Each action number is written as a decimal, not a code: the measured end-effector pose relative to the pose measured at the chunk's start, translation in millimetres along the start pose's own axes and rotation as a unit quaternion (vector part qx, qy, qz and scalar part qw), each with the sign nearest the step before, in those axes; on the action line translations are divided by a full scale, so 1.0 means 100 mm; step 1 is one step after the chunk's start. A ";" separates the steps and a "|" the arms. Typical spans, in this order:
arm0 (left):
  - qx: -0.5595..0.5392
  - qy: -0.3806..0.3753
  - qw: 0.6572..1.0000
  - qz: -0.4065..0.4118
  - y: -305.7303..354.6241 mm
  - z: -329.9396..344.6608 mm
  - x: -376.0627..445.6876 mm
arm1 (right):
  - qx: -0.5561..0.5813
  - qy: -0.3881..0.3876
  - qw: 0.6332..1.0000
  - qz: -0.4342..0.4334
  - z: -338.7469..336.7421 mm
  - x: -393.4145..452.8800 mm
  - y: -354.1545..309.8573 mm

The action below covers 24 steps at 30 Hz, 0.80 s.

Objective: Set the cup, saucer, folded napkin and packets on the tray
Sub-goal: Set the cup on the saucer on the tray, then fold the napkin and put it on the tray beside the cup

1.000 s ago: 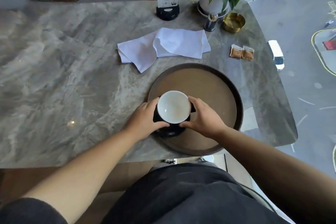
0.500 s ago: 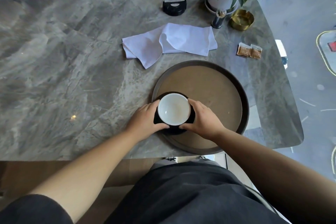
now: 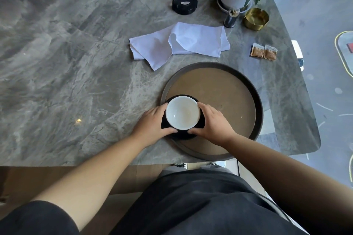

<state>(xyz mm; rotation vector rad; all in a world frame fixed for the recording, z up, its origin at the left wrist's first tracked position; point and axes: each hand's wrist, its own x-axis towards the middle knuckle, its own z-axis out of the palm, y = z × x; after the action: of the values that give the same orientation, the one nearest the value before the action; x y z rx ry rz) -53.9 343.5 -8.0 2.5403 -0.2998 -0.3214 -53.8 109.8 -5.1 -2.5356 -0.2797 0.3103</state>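
Both hands clasp upright cup — mouth up — on saucer.

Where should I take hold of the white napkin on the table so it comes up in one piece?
Probably at the napkin's thick folded edge on the right, near the toothpick holder. Come from above and pinch all stacked layers in one grip. The left part fans out into loose, thin corners pointing toward the tray, so grabbing there would likely let it unfold.

view: we have one head camera only | position: above the near edge of the bench | facing: forward and steeply down | range: close, our lap to the bench's far edge | shared: none
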 end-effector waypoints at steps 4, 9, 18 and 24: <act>0.007 -0.006 1.000 -0.002 -0.01 0.01 0.00 | 0.005 -0.001 1.000 0.000 0.02 -0.01 0.02; 0.022 -0.023 0.999 -0.005 -0.04 0.00 -0.01 | -0.003 0.000 1.000 -0.006 0.00 -0.03 0.04; 0.022 0.031 0.999 0.012 0.01 -0.23 0.14 | -0.024 0.058 0.998 -0.015 -0.39 -0.03 0.13; 0.036 0.090 0.995 0.016 0.04 -0.38 0.64 | -0.055 0.126 0.990 0.007 -0.79 0.43 0.29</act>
<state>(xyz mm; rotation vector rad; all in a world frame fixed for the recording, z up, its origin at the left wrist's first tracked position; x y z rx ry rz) 17.5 341.4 15.1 2.6105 -0.2878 -0.0695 12.5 57.4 36.2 -2.6520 -0.1860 -0.0226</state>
